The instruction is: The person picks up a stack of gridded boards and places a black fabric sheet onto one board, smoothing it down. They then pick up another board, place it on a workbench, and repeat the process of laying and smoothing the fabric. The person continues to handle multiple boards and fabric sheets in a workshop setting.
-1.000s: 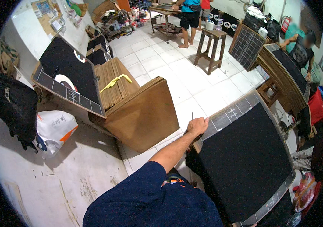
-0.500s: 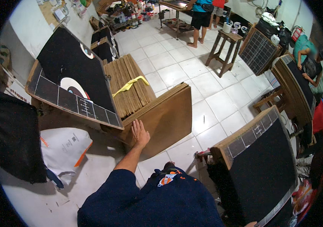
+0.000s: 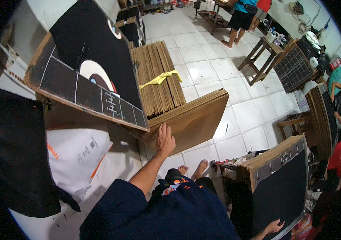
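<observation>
My left hand [image 3: 165, 141] lies with its fingers stretched out against the brown wooden board [image 3: 190, 132], near its upper edge. This board is the outermost of several that lean upright together. At the lower right, my right hand [image 3: 274, 227] rests on the black cloth [image 3: 280, 196] near its near edge, fingers loosely bent and nothing visible in them. That cloth covers the top of a board stack [image 3: 272, 158] marked with white lines. Left of my left hand, a tilted dark board [image 3: 94, 98] carries black cloth with round white, eye-like prints [image 3: 96, 76].
Yellow cloth [image 3: 160, 79] lies across a row of upright boards [image 3: 154, 60]. A white bag [image 3: 74, 160] and hanging black cloth [image 3: 18, 152] are at left. A wooden stool [image 3: 260, 60] stands on the tiles. One person [image 3: 240, 20] stands at the back; another [image 3: 340, 100] works far right.
The view has shifted, so the boards appear farther right and my feet now show. My right hand has come further into view on the black cloth. My left hand stays on the brown board.
</observation>
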`<control>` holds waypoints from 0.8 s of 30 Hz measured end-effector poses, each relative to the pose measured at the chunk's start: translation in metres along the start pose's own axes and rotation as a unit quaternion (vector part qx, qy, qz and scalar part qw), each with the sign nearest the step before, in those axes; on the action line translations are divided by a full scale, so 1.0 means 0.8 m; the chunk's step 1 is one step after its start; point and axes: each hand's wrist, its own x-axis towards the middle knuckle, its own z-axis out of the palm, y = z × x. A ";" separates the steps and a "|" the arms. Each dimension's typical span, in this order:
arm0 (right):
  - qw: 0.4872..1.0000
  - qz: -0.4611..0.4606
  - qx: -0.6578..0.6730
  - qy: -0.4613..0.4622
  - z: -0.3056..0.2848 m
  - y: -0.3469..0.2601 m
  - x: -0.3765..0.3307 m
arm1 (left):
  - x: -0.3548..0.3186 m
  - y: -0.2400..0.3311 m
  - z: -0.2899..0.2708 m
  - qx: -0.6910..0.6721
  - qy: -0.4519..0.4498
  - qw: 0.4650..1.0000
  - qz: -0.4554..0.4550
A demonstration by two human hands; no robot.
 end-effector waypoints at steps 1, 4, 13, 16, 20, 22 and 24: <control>0.999 -0.023 0.041 -0.007 0.016 -0.014 0.013 | 0.002 0.000 0.000 -0.010 0.003 1.000 -0.003; 0.993 -0.074 0.089 -0.004 0.054 -0.075 0.021 | 0.008 0.000 -0.003 -0.035 0.037 0.999 -0.011; 0.952 -0.098 0.262 -0.122 0.096 -0.259 -0.005 | -0.008 0.010 -0.004 -0.012 0.040 0.999 -0.036; 0.913 -0.107 0.352 -0.173 0.099 -0.314 -0.010 | -0.026 0.019 0.000 -0.051 -0.062 0.995 -0.057; 0.815 -0.266 0.477 -0.195 0.095 -0.418 -0.075 | -0.071 0.039 0.000 -0.100 -0.204 0.970 -0.084; 0.708 -0.241 0.512 -0.422 0.087 -0.462 -0.133 | -0.093 0.055 0.001 -0.076 -0.255 0.961 -0.078; 0.661 -0.207 0.435 -0.575 0.087 -0.503 -0.213 | -0.111 0.069 0.002 -0.056 -0.302 0.947 -0.090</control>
